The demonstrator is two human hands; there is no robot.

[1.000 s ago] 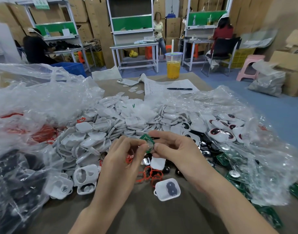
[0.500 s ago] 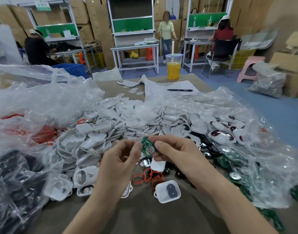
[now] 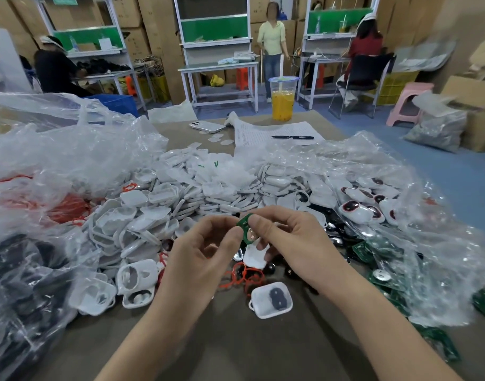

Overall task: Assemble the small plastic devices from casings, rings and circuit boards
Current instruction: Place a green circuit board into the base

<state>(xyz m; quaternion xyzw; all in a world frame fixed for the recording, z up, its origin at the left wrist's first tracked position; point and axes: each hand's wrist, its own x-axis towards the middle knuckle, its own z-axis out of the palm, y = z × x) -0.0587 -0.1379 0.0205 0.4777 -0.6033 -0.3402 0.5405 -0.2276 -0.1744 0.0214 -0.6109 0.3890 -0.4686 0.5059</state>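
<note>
Far left of the grip: clear plastic bags, the upper holding red rings, the lower holding dark parts I can't identify. Between the bags and the grip: heap of white casings loose on the table, open shells nearest, probably staged for short reach. Left hand: fingers curled, thumb tip pressed on the left edge of the green circuit board. The board is off the table, between both hands, tilted, with the round pale disc on its face toward the camera. My read: it's being oriented before seating. Right hand: thumb and curled index pinch the board's upper right side, so both hands hold it. Just below the grip: loose ring tangle, then an open casing half with a dark pad inside, cavity up; likely the target shell. Right of the grip: second clear bag, white units with dark red-rimmed windows toward its top, spare green boards lower, some spilled out. Well beyond the grip: drink cup, phone, pen on a paper sheet. Not task.
</note>
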